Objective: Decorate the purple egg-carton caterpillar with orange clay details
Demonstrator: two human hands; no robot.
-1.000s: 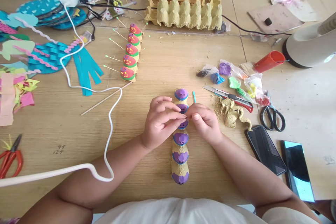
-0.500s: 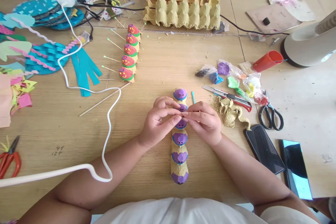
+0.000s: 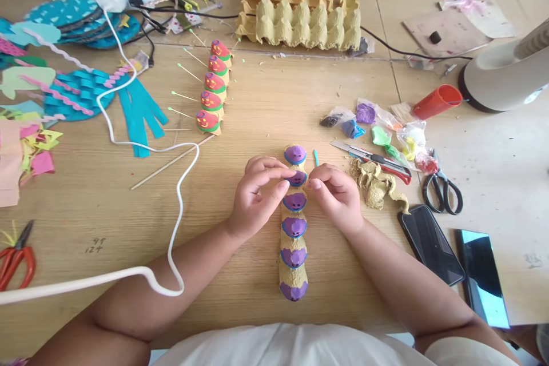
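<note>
A strip of egg-carton cups (image 3: 293, 278) lies lengthwise between my hands, each cup capped with purple clay, edged in blue; several bear small dark face marks. My left hand (image 3: 258, 194) is at its left side, index finger reaching over the second cup from the far end, thumb slightly apart from it. Nothing shows between those fingers. On the other side, my right hand (image 3: 337, 197) has thumb and index finger pinched together beside the strip. Whatever they pinch is too small or hidden to make out. A small blue stick (image 3: 316, 158) lies just beyond my right hand.
Red-and-green decorated egg cups (image 3: 213, 83) with sticks stand far left. A white cable (image 3: 178, 206) curves past my left forearm. To the right are a utility knife (image 3: 377, 161), scissors (image 3: 442, 191), clay bags (image 3: 381, 134), carton scraps (image 3: 374, 187) and a phone (image 3: 432, 244).
My hands have parted: the fingertips met over the purple strip before, and now the right hand has drawn back to the right. The left thumb and index finger have come apart.
</note>
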